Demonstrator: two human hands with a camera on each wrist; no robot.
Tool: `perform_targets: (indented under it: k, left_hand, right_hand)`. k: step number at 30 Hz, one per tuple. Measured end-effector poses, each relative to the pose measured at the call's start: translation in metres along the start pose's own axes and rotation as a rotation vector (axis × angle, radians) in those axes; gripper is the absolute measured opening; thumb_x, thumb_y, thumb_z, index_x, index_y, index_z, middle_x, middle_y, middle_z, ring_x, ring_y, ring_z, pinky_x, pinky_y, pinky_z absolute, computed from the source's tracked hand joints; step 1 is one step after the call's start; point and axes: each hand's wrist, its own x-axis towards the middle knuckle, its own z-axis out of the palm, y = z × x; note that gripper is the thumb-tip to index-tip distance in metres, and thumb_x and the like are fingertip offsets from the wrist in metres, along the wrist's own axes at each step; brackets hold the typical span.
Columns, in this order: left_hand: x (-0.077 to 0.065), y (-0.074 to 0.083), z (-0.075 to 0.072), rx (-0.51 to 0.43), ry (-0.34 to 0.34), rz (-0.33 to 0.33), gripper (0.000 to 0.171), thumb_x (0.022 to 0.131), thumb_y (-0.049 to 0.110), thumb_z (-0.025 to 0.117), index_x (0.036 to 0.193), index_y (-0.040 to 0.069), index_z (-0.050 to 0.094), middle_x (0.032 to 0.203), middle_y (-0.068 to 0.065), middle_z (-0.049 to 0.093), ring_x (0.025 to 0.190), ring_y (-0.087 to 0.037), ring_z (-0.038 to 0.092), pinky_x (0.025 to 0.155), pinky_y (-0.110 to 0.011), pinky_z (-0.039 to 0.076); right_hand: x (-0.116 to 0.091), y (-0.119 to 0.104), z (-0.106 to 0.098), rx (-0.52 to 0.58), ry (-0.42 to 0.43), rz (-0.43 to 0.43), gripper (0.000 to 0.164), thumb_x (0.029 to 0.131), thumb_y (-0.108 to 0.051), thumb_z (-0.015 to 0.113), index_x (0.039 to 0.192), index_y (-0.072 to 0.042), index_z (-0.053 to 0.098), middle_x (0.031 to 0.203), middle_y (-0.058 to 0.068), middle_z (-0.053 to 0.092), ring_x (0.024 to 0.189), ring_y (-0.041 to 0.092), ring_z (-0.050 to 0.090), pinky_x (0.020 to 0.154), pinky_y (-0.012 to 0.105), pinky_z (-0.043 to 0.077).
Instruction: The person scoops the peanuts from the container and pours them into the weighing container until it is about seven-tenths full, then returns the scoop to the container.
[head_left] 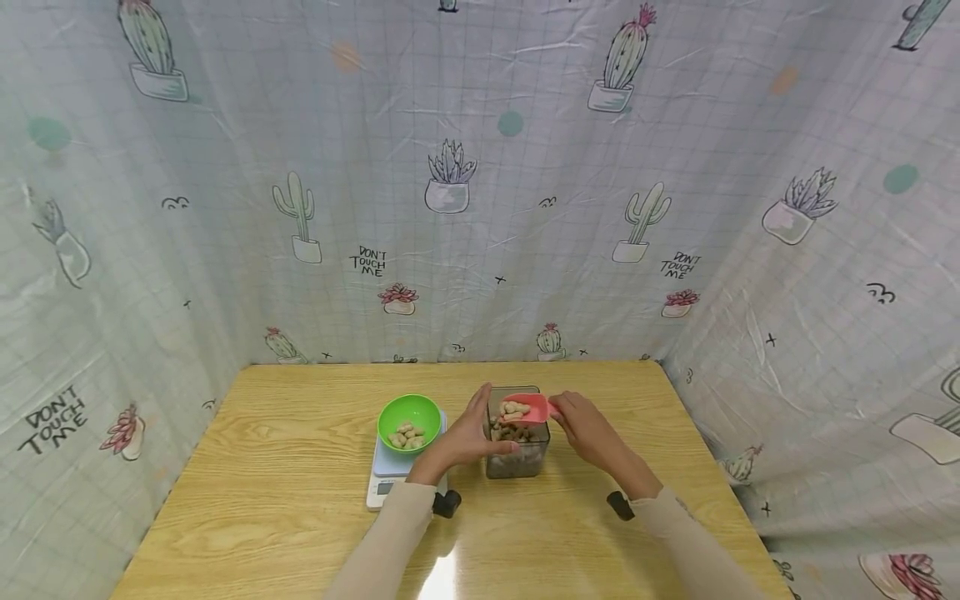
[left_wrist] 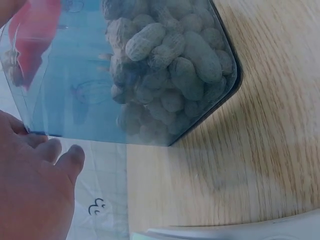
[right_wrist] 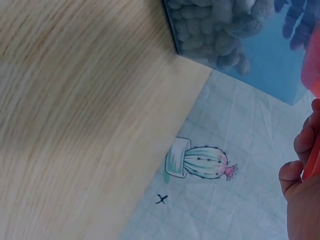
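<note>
My right hand [head_left: 583, 422] grips the handle of a red scoop [head_left: 538, 408] that carries several peanuts [head_left: 513, 409]. The scoop is held over the mouth of a clear, dark-tinted plastic container [head_left: 517, 465], partly filled with peanuts in their shells [left_wrist: 172, 65]. At the container's left side, my left hand [head_left: 467, 434] holds it near the rim, with the thumb along the near side and the fingers toward the far side. The right wrist view shows the fingers curled round the scoop's handle [right_wrist: 313, 160]; much of the scoop is out of frame there.
Left of the container, a green bowl [head_left: 408, 409] with some peanuts [head_left: 407, 436] stands on a white kitchen scale [head_left: 380, 487]. The scale's display is too small to read. Beneath everything is a wood-grain table [head_left: 285, 467], with a cactus-print curtain [head_left: 495, 292] behind it.
</note>
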Motion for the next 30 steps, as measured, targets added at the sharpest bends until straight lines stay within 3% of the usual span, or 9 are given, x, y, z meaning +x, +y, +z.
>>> perform_targets:
  k: [8, 13, 18, 23, 30]
  left_hand:
    - [-0.005, 0.005, -0.003, 0.044, 0.018, 0.044, 0.117, 0.079, 0.072, 0.064, 0.156, 0.032, -0.015, 0.167, -0.003, -0.009, 0.151, -0.037, 0.020, 0.112, -0.057, 0.035]
    - [-0.012, 0.017, -0.011, 0.084, 0.066, 0.074, 0.115, 0.082, 0.065, 0.067, 0.157, 0.030, -0.014, 0.167, -0.006, -0.007, 0.146, -0.042, 0.029, 0.108, -0.057, 0.040]
    - [-0.018, 0.026, -0.022, 0.119, 0.114, 0.101, 0.111, 0.085, 0.064, 0.064, 0.158, 0.029, -0.011, 0.168, -0.006, -0.005, 0.146, -0.042, 0.028, 0.110, -0.057, 0.037]
    - [-0.024, 0.032, -0.033, 0.111, 0.155, 0.102, 0.106, 0.085, 0.062, 0.065, 0.157, 0.036, -0.009, 0.168, 0.000, -0.003, 0.148, -0.039, 0.026, 0.111, -0.058, 0.036]
    - [-0.039, 0.031, -0.052, 0.115, 0.190, 0.070, 0.103, 0.086, 0.061, 0.065, 0.155, 0.043, -0.010, 0.167, 0.007, -0.006, 0.149, -0.038, 0.023, 0.108, -0.061, 0.037]
  right_hand:
    - [0.003, 0.002, -0.013, -0.048, 0.073, -0.043, 0.014, 0.095, -0.007, 0.060, 0.109, -0.006, 0.060, 0.087, 0.003, 0.059, 0.078, 0.019, 0.052, 0.072, 0.040, 0.046]
    - [0.008, 0.000, -0.025, -0.063, 0.079, -0.041, 0.013, 0.096, -0.007, 0.060, 0.109, -0.004, 0.060, 0.086, 0.004, 0.058, 0.078, 0.020, 0.051, 0.071, 0.040, 0.045]
    - [0.014, 0.000, -0.037, -0.092, 0.111, -0.089, 0.018, 0.092, -0.005, 0.064, 0.109, -0.004, 0.059, 0.087, 0.004, 0.059, 0.078, 0.020, 0.052, 0.071, 0.040, 0.046]
    - [0.019, 0.000, -0.045, -0.103, 0.155, -0.153, 0.022, 0.089, -0.003, 0.067, 0.110, -0.004, 0.059, 0.086, 0.003, 0.057, 0.077, 0.019, 0.051, 0.070, 0.039, 0.045]
    - [0.030, -0.009, -0.050, -0.093, 0.162, -0.161, 0.022, 0.090, -0.004, 0.066, 0.112, -0.005, 0.061, 0.089, 0.004, 0.060, 0.081, 0.020, 0.055, 0.073, 0.040, 0.048]
